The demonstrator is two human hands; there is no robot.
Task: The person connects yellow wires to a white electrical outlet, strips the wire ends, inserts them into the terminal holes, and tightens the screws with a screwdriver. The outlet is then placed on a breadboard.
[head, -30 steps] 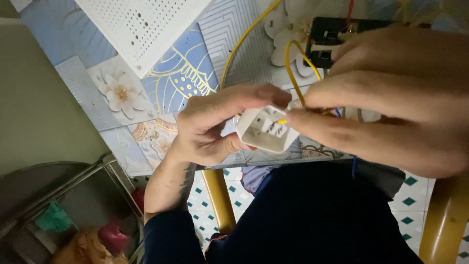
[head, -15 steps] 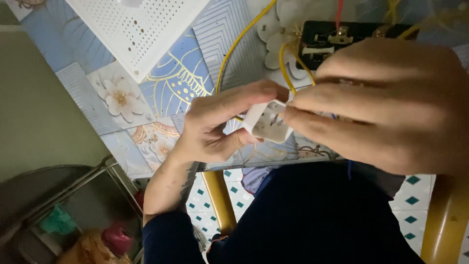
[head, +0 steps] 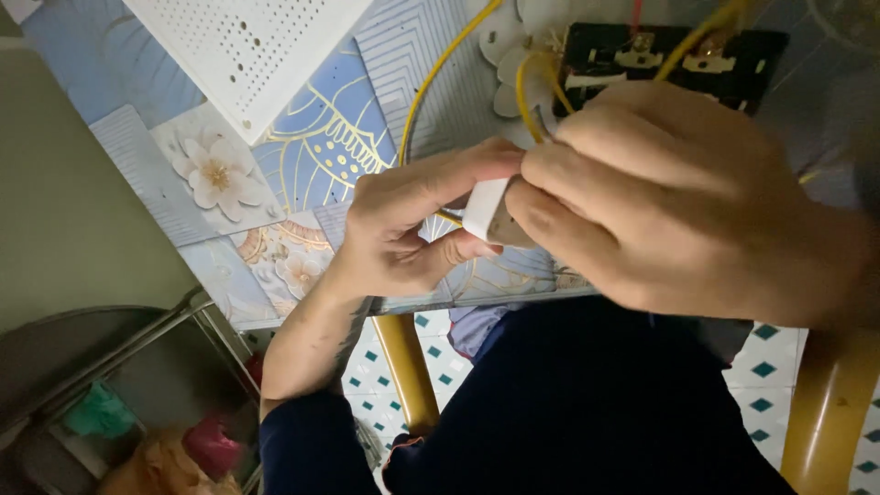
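Viewpoint: one head-worn camera, above and behind the hands, looking steeply down.
Facing: down over the person's lap onto the flower-patterned tabletop (head: 275,183), whose edge runs slantwise across the frame.
Nearness: very close; the right hand (head: 678,202) fills the upper right, the left hand (head: 403,229) sits at centre.
Lower part: the tiled floor (head: 761,367) and a yellow chair leg (head: 408,367) show under the tabletop's edge.
Shared scene: single view only.

At the frame's centre we pinch a small white plug block (head: 486,209) between our left hand (head: 403,229) and right hand (head: 678,197). Yellow wires (head: 431,87) run to a black part (head: 674,60) at upper right, over the flower-patterned surface (head: 275,183).
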